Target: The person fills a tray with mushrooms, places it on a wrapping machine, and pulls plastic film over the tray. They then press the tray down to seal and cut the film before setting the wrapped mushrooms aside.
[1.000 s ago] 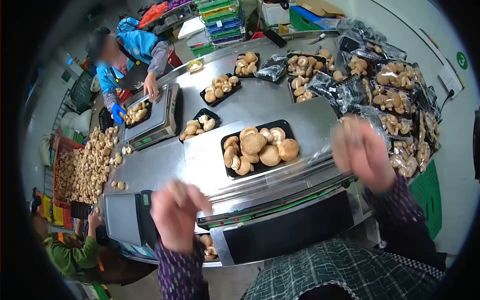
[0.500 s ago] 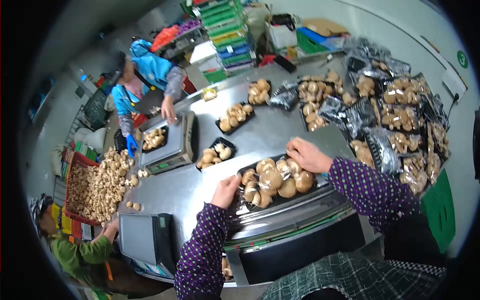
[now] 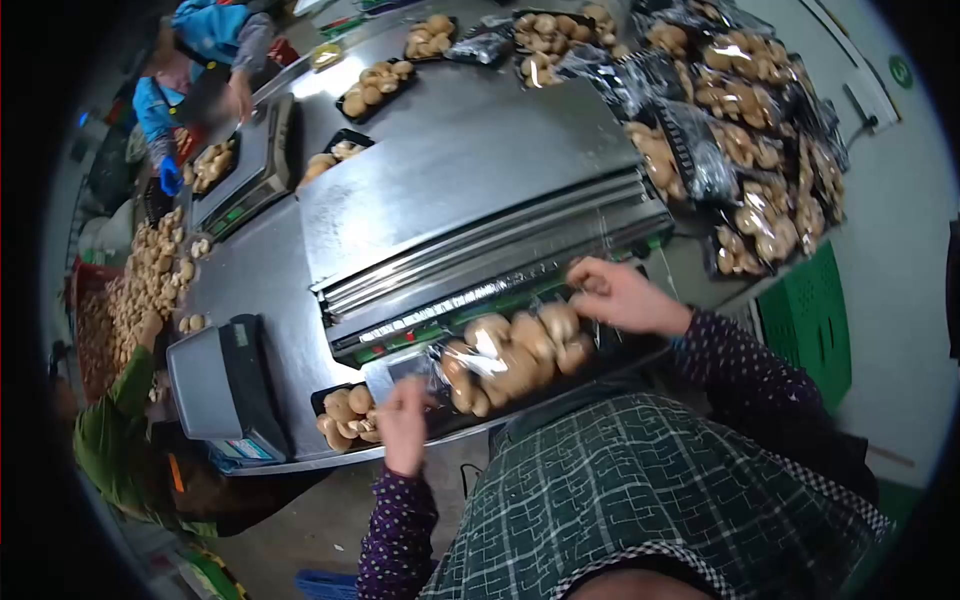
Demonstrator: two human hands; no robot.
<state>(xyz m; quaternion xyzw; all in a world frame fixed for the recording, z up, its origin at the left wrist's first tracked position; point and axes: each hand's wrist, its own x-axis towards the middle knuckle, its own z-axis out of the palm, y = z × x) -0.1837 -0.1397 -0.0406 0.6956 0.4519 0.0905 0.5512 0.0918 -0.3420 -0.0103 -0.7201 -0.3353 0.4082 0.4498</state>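
Observation:
A black tray of brown mushrooms under clear plastic film [image 3: 515, 355] lies at the front edge of the wrapping machine [image 3: 480, 200]. My left hand [image 3: 405, 430] is at the tray's left end, close to the loose film there; its fingers are smeared by motion. Above the right end of the tray is my right hand [image 3: 630, 300], its thumb and fingers curled together. Whatever is between those fingers, perhaps film, cannot be made out. Another tray of mushrooms [image 3: 348, 415] sits to the left, beside my left hand.
Wrapped mushroom packs [image 3: 765, 215] are heaped at the right, above a green crate [image 3: 805, 320]. A dark scale [image 3: 228, 390] stands left, another scale [image 3: 245, 170] beyond it. Loose mushrooms [image 3: 145, 275] lie at the far left. Two co-workers are there, one in blue [image 3: 215, 30], one in green [image 3: 115, 440].
The mushroom tray has come from the machine's top toward my body, and both hands came with it. The view has tilted down, showing more of the machine and my checked apron.

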